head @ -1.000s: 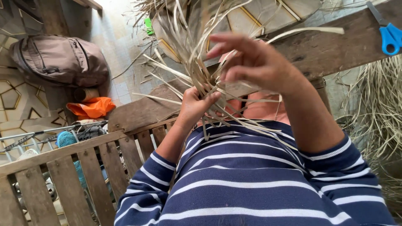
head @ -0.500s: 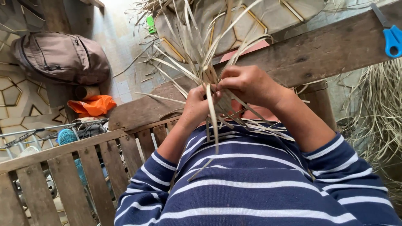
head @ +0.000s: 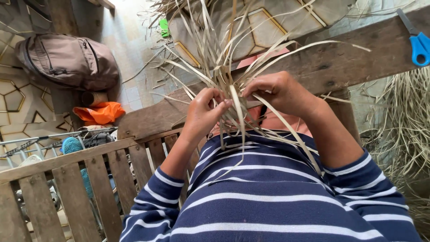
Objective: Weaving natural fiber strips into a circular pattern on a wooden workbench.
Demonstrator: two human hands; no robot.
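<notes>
Dry, pale palm strips (head: 224, 85) are what I have in hand here, a loose bundle gathered just above the striped lap and fanning up and outward towards the tiled floor. My left hand (head: 204, 114) is curled around the gathered strips from the left side, thumb and fingers pinched in on them. My right hand (head: 282, 92) comes in from the right, fingers folded over the same knot of strips, so both hands sit close together, almost touching, clamped on the bundle at its crossing point.

As I judge it, the weaving is at an early stage. Only a small tight core shows between my fingers, and I cannot tell how many crossings it holds because the hands cover it. Nearly all the length of every strip is free: long ends stick up above the core and a few trail down over the blue striped jumper (head: 268, 201). No finished band, wall or rim is visible, so most of the plaiting looks left to do.

Taking the bundle as the landmark: a wooden plank (head: 349, 62) runs just behind it, with blue-handled scissors (head: 419, 45) lying at its far right end. A heap of more dry strips (head: 407, 130) lies to the right. A slatted wooden rail (head: 71, 166) stands lower left, an orange cloth (head: 101, 112) to the left, and a brown backpack (head: 62, 60) to the upper left.
</notes>
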